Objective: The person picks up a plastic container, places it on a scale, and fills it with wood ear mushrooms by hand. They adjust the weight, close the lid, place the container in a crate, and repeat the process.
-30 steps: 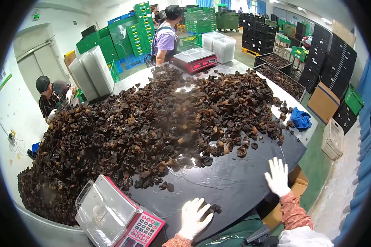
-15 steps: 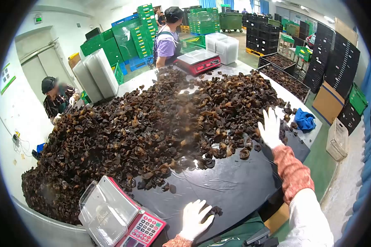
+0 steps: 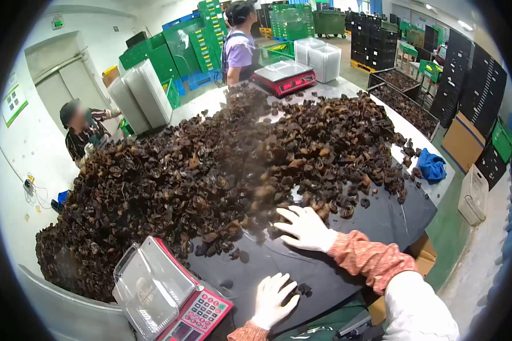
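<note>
On the black sheet (image 3: 333, 274) covering our side of the table (image 3: 347, 87), our left hand (image 3: 274, 300), gloved in white, lies open with fingers spread, just beside a small dark clump (image 3: 305, 290) and near the pink scale (image 3: 205, 311). Our right hand (image 3: 308, 228), gloved the same way, is open too, its fingers fanned toward the near edge of the pile of dark, curled pieces (image 3: 182, 170); we cannot tell whether its fingertips touch them. The pile spreads over most of the table before us, reaching a red scale (image 3: 287, 84) at the far side. To its right we see a blue cloth (image 3: 432, 165), and beyond the table a person in a purple top (image 3: 242, 52)
</note>
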A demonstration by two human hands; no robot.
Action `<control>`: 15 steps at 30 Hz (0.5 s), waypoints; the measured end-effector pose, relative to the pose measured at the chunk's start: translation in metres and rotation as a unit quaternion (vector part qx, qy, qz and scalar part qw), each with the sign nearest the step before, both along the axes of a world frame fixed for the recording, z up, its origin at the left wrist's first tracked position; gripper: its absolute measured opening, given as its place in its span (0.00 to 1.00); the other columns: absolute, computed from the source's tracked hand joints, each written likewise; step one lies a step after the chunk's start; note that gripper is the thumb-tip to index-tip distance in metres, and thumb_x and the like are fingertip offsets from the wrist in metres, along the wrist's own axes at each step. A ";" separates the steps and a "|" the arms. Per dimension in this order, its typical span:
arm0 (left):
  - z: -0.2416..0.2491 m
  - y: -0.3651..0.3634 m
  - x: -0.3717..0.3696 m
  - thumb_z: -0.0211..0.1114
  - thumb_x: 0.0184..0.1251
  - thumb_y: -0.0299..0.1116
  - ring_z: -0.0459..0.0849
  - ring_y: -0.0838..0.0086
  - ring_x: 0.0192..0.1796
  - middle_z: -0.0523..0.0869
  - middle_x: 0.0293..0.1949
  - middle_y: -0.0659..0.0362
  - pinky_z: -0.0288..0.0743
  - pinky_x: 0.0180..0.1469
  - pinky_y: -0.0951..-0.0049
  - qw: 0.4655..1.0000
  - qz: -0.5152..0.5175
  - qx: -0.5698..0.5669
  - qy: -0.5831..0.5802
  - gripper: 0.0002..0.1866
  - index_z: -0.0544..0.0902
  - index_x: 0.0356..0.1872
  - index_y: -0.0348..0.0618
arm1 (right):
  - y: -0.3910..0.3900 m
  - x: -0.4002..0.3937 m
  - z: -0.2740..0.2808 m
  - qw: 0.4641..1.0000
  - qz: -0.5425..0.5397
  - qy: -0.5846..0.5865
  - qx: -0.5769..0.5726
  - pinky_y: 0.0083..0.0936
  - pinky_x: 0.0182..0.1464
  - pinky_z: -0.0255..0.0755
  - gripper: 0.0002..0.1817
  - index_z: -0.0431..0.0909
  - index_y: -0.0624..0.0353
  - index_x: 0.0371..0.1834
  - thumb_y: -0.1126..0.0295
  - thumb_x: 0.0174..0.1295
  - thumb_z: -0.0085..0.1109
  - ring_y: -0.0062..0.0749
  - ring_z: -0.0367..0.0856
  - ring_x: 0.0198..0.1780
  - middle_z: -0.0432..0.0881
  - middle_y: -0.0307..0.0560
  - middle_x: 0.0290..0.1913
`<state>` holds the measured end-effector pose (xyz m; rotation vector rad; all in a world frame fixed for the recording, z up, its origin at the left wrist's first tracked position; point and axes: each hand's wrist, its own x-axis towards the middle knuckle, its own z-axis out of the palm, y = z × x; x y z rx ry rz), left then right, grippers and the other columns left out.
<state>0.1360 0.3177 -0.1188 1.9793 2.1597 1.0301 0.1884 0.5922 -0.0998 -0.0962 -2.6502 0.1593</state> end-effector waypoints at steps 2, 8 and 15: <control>0.002 0.001 0.001 0.78 0.54 0.38 0.82 0.55 0.63 0.85 0.59 0.55 0.71 0.67 0.52 1.000 -0.002 0.001 0.005 0.23 0.89 0.53 0.52 | 0.008 0.035 0.018 0.999 0.013 -0.003 -0.035 0.51 0.62 0.69 0.20 0.84 0.49 0.54 0.54 0.62 0.63 0.54 0.73 0.65 0.78 0.52 0.64; 0.005 0.004 0.000 0.78 0.53 0.37 0.80 0.52 0.66 0.84 0.61 0.52 0.68 0.71 0.47 1.000 -0.006 0.003 -0.023 0.24 0.88 0.53 0.49 | 0.112 0.067 -0.018 0.934 -0.333 0.098 0.086 0.68 0.73 0.54 0.28 0.78 0.43 0.70 0.50 0.68 0.60 0.62 0.67 0.72 0.72 0.58 0.71; 0.006 0.004 0.003 0.78 0.52 0.35 0.79 0.54 0.68 0.84 0.62 0.53 0.65 0.73 0.49 0.999 0.005 -0.012 -0.030 0.23 0.88 0.53 0.49 | 0.088 -0.049 0.008 0.956 -0.264 -0.112 -0.064 0.56 0.68 0.64 0.35 0.72 0.37 0.76 0.40 0.67 0.57 0.55 0.71 0.68 0.72 0.57 0.72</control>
